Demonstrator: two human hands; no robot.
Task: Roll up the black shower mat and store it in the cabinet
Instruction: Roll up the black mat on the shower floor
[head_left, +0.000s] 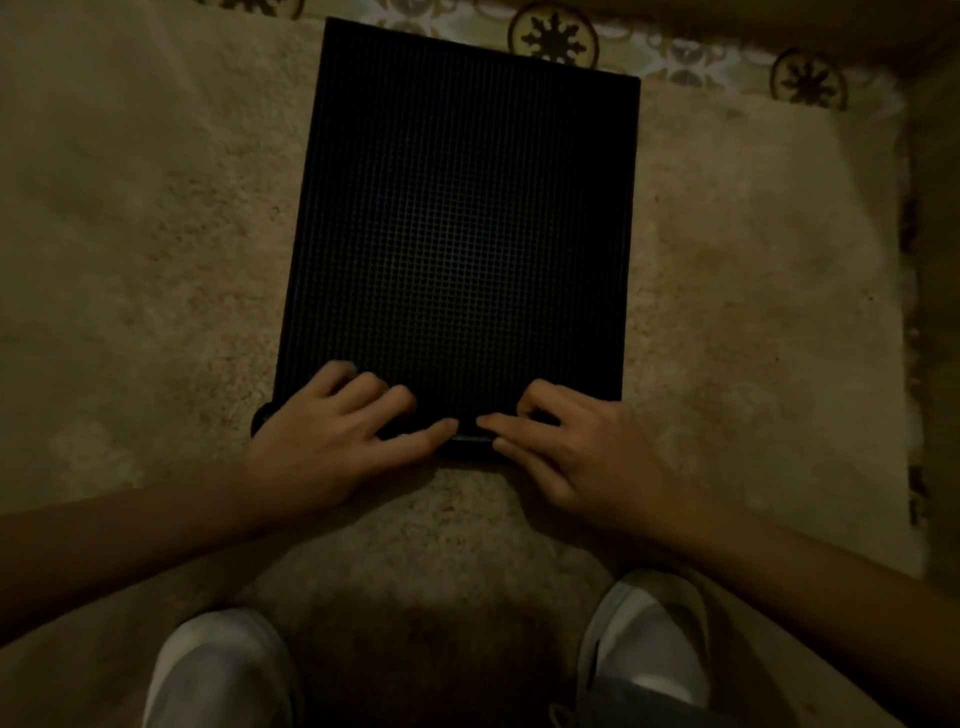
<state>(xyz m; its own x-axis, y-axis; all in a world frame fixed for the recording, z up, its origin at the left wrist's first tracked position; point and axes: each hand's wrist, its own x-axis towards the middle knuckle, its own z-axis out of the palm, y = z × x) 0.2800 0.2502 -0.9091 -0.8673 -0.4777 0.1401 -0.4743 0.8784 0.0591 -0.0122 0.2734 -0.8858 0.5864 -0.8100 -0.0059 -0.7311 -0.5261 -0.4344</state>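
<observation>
The black shower mat (457, 223), with a fine grid texture, lies mostly flat on a beige shaggy rug (156, 260), stretching away from me. Its near edge is curled over into a small tight roll, which shows at the left end and between my hands. My left hand (332, 436) presses on the left part of that roll, fingers bent over it. On the right part of the roll rests my right hand (566, 447), fingers also curled on it. The index fingers nearly meet at the middle. No cabinet is in view.
Patterned floor tiles (556, 36) show beyond the rug's far edge. A darker strip of floor runs along the right side (935, 260). My two feet in light shoes (223, 670) stand on the rug just below my hands.
</observation>
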